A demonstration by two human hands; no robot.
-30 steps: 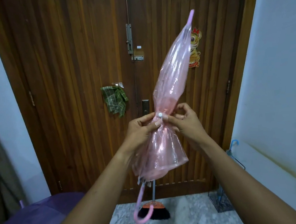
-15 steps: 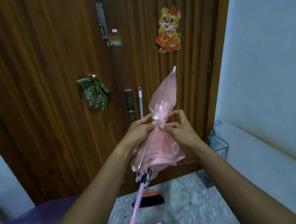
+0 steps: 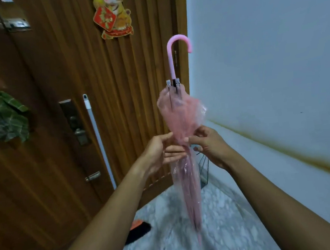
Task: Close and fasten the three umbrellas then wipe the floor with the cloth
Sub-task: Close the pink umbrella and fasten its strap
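A folded pink see-through umbrella (image 3: 180, 115) stands upright in front of me, its hooked handle (image 3: 178, 43) up and its tip pointing down at the floor. My left hand (image 3: 160, 151) holds its cinched middle from the left, fingers lying under the canopy. My right hand (image 3: 206, 143) pinches the same spot from the right. A green checked cloth (image 3: 2, 120) hangs on the wooden door at the far left. The other umbrellas are out of view.
The wooden door (image 3: 117, 99) fills the left and middle, with a lock plate (image 3: 75, 121) and a broom stick (image 3: 99, 139) leaning on it. The broom's black head (image 3: 139, 229) lies on the marble floor (image 3: 218, 210). A wire rack (image 3: 204, 171) stands by the white wall.
The umbrella has been flipped over: its tip pointed up before, now the hooked handle is up and the tip down. My view has swung right and closer to the wall.
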